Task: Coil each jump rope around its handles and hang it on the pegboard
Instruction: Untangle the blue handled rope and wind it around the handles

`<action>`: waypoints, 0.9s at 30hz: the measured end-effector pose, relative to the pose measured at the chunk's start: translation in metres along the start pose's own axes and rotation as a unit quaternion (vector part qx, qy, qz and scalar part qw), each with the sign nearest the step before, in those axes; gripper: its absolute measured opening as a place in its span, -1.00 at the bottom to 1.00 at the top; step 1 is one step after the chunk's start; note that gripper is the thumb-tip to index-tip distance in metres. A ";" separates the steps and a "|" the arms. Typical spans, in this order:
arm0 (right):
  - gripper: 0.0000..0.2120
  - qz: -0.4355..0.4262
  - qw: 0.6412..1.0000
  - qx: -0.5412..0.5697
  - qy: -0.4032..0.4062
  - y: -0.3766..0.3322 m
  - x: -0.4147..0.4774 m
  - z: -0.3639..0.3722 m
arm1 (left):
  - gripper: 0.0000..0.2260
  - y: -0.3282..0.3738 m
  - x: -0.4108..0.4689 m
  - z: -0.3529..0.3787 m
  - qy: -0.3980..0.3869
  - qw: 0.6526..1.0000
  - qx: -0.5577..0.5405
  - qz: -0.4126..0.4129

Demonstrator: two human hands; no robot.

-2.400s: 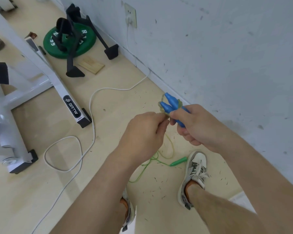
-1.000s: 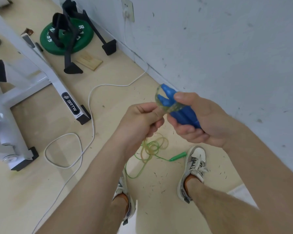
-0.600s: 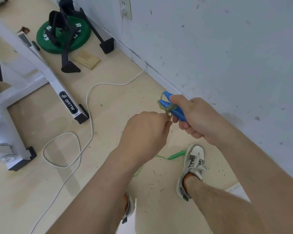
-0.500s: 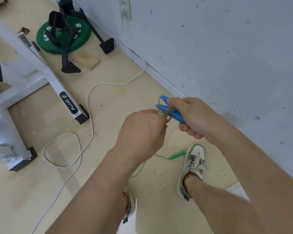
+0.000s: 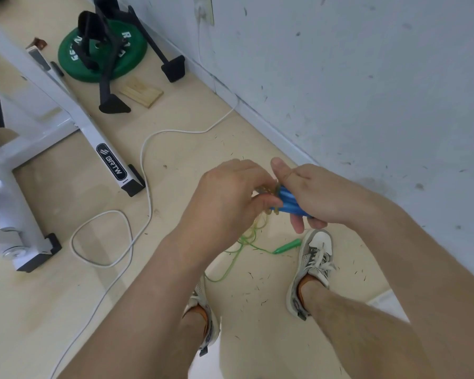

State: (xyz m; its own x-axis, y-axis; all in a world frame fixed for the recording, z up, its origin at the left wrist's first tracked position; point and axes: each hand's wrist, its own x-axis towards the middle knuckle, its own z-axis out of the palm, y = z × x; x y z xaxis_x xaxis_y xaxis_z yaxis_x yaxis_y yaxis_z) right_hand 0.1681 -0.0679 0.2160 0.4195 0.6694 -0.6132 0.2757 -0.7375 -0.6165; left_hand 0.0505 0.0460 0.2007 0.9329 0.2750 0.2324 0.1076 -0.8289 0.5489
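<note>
Your right hand [image 5: 312,195] grips blue handles [image 5: 288,205], long axis pointing left at your left hand [image 5: 230,198], which pinches rope [image 5: 253,232] by their tips; hands touching.

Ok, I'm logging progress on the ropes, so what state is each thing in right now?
blue handles: held together in the right hand.
cord: partly wound round the handles, rest hanging, pinched by the left hand.
green jump rope: uncoiled on the floor.
white cable: plugged into the wall socket, looped on the floor.

right hand [image 5: 320,196] gripping blue handles [image 5: 288,201], left hand [image 5: 227,198] pinching rope [image 5: 266,190]
</note>
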 end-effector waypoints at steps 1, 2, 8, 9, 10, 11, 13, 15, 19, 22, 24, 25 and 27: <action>-0.39 0.006 1.000 -0.014 -0.004 0.000 0.000 0.001 | -0.87 0.000 0.000 -0.001 -0.009 1.000 -0.011 -0.015; -0.41 0.011 0.999 -0.031 -0.010 -0.001 0.000 0.003 | -0.87 0.000 0.000 -0.001 -0.022 0.999 -0.015 -0.028; -0.37 -0.011 0.997 -0.079 0.013 0.002 0.000 0.005 | -0.85 -0.003 0.000 0.002 -0.076 0.993 -0.062 -0.070; -0.35 -0.018 0.996 -0.084 0.015 0.002 0.000 0.005 | -0.87 -0.003 0.001 0.001 -0.086 0.989 -0.084 -0.083; -0.34 -0.027 0.996 -0.089 0.015 0.003 -0.001 0.005 | -0.90 -0.003 0.001 0.001 -0.100 0.984 -0.110 -0.100; -0.34 -0.036 0.995 -0.094 0.015 0.003 -0.001 0.005 | -0.93 -0.002 0.001 0.001 -0.113 0.977 -0.135 -0.117; -0.36 -0.057 0.993 -0.100 0.020 0.004 -0.002 0.004 | -0.97 -0.002 0.002 0.001 -0.131 0.966 -0.171 -0.143; -0.37 -0.081 0.991 -0.098 0.043 0.004 -0.003 0.001 | -0.92 -0.001 0.002 0.001 -0.143 0.957 -0.196 -0.157; -0.38 -0.141 0.982 -0.038 0.121 0.003 -0.002 -0.004 | -0.85 0.003 0.004 -0.004 -0.177 0.916 -0.292 -0.212; -0.42 -0.164 0.973 0.055 0.151 -0.001 -0.002 -0.006 | -0.73 0.005 0.004 -0.006 -0.147 0.866 -0.412 -0.240; -0.38 -0.162 0.964 0.173 0.121 -0.003 -0.004 -0.007 | -0.67 0.005 0.005 -0.003 -0.109 0.844 -0.456 -0.262; -0.37 -0.160 0.955 0.228 0.101 -0.004 -0.005 -0.008 | -0.63 0.005 0.005 -0.001 -0.097 0.833 -0.473 -0.271; -0.44 -0.159 0.934 0.312 0.068 -0.001 -0.006 -0.011 | -0.56 0.005 0.005 0.002 -0.090 0.811 -0.502 -0.287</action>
State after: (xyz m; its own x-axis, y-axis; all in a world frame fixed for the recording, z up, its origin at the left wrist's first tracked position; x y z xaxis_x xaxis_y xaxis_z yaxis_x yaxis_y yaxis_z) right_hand 0.1746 -0.0727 0.2255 0.5192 0.7973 -0.3077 -0.1347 -0.2792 -0.9507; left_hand 0.0567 0.0423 0.2028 0.8730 0.3250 -0.3637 0.2914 0.2505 0.9232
